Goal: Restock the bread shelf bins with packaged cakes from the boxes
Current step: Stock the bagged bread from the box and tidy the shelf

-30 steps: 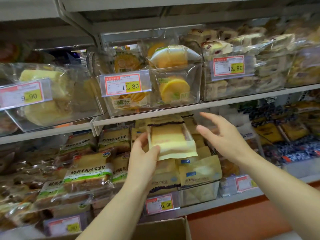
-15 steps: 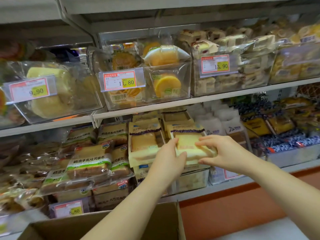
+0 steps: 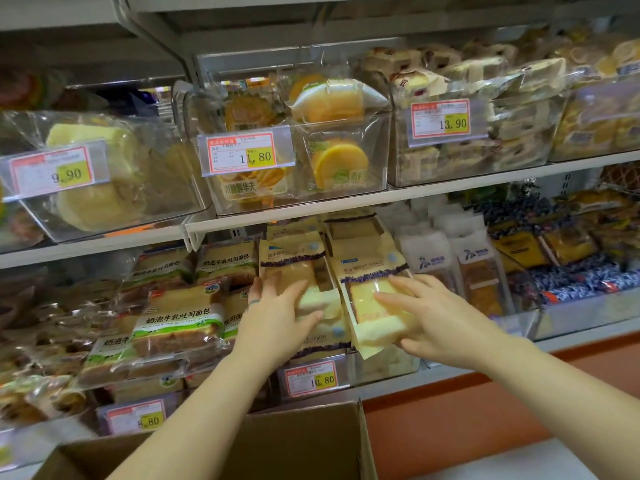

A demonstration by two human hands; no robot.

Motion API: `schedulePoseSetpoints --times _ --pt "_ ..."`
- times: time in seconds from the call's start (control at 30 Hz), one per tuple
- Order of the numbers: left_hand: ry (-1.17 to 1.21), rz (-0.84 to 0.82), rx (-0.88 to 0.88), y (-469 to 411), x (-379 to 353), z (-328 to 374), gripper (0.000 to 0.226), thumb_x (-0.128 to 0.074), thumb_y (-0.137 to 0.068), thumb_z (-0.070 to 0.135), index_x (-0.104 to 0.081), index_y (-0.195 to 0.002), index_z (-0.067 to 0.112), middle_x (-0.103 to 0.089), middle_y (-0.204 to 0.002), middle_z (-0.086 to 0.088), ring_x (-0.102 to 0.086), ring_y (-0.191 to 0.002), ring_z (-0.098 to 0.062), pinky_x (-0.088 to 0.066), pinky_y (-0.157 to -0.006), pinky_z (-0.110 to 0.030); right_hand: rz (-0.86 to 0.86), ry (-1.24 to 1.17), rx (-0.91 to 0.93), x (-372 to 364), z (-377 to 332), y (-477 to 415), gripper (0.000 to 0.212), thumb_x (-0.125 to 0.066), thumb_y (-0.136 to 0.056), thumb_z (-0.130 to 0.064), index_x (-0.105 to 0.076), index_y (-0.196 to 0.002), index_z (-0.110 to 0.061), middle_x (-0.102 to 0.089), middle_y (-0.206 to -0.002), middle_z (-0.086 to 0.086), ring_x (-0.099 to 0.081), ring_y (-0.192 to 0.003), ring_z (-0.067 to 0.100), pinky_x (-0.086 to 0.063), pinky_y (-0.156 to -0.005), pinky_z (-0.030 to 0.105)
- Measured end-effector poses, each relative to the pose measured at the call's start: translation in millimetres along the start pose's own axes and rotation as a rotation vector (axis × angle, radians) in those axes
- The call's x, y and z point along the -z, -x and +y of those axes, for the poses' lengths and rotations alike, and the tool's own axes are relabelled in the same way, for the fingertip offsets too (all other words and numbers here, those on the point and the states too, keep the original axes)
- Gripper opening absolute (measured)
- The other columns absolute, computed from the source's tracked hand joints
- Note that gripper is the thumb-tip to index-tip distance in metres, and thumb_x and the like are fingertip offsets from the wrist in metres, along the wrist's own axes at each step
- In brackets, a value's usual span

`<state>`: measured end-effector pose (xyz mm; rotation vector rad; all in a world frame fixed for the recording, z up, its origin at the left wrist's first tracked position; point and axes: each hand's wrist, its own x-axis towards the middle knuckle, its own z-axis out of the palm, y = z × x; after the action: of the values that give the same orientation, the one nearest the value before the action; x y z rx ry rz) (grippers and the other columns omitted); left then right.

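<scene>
Two packaged cakes in beige wrappers with a purple band lie on top of the clear bin (image 3: 388, 367) with the 10.80 price tag on the lower shelf. My left hand (image 3: 277, 320) rests with spread fingers on the left packaged cake (image 3: 294, 268). My right hand (image 3: 436, 320) holds the right packaged cake (image 3: 367, 303), fingers laid over its top and thumb at its lower edge. More of the same cakes stand behind them. An open cardboard box (image 3: 304, 441) sits below my arms; its inside is hidden.
Green-labelled toast loaves (image 3: 176, 320) crowd the bin to the left. White and blue-wrapped packs (image 3: 474, 271) fill the bins to the right. The upper shelf (image 3: 346, 206) overhangs closely, carrying clear bins (image 3: 346, 168) of round cakes and rolls.
The cake that my left hand carried a second ago now lies in the bin under my right hand. My left hand has shifted onto the neighbouring cake. The view has come closer.
</scene>
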<state>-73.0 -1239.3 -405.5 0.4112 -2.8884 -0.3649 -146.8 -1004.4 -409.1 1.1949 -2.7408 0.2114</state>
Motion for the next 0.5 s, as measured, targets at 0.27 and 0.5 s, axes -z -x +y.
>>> schedulePoseSetpoints --times 0.27,0.5 --pt "0.114 0.028 -0.065 -0.5 -6.3 -5.6 0.060 -0.053 -0.090 0.053 -0.033 -0.144 0.038 -0.017 -0.158 -0.002 -0.003 -0.147 -0.029 -0.018 -0.116 -0.046 -0.006 0.100 -0.050 11.2 -11.3 4.6 0.066 -0.050 -0.084 -0.049 -0.027 -0.145 -0.043 -0.031 -0.150 -0.011 -0.028 -0.133 0.018 -0.039 -0.101 0.033" --pt "0.122 0.028 -0.108 1.3 -8.7 -7.2 0.056 -0.053 -0.092 0.045 -0.034 -0.144 0.038 -0.017 -0.157 0.000 -0.003 -0.147 -0.026 -0.019 -0.116 -0.044 -0.016 0.005 -0.092 -0.8 -7.2 -7.3 0.067 -0.050 -0.091 -0.043 -0.018 -0.149 -0.040 -0.015 -0.158 -0.002 -0.006 -0.146 0.020 -0.019 -0.116 0.038"
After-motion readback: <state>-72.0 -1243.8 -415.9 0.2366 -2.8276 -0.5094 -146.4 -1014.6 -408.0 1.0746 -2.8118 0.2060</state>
